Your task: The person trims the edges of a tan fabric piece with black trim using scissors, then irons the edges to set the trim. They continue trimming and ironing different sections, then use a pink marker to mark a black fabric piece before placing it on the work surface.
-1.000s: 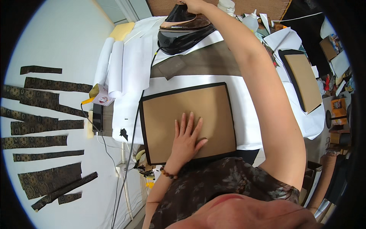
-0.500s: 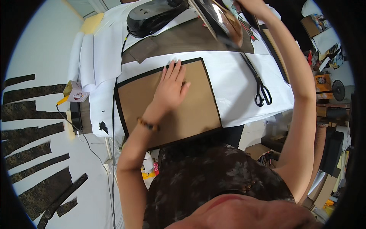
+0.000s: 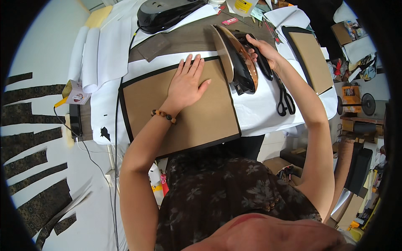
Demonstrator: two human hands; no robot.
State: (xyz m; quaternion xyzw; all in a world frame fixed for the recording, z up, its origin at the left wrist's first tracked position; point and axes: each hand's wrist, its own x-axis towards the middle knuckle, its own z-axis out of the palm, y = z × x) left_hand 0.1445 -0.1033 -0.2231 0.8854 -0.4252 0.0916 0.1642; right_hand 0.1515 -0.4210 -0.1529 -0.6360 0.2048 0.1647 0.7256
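Note:
A brown rectangular panel (image 3: 201,115) edged in black lies on the white-covered table in front of me. My left hand (image 3: 188,83) rests flat on its upper middle, fingers stretched out. Wrapped round the black handle of a clothes iron (image 3: 243,62), my right hand (image 3: 264,52) holds it tilted on its side, the soleplate turned toward the panel. The iron is by the panel's upper right corner; whether it touches the panel I cannot tell. Black-handled scissors (image 3: 285,102) lie on the cloth below my right wrist, partly hidden by the arm.
A black iron base (image 3: 167,16) stands at the back, its cord running down the left. White paper rolls (image 3: 90,58) lie at the left. A second brown panel (image 3: 310,58) lies at the right. Patterned dark strips (image 3: 37,157) spread over a white surface at far left.
The iron has come down and nearer in my right hand, from over the back of the table to beside the panel's corner. My left hand stays flat on the panel.

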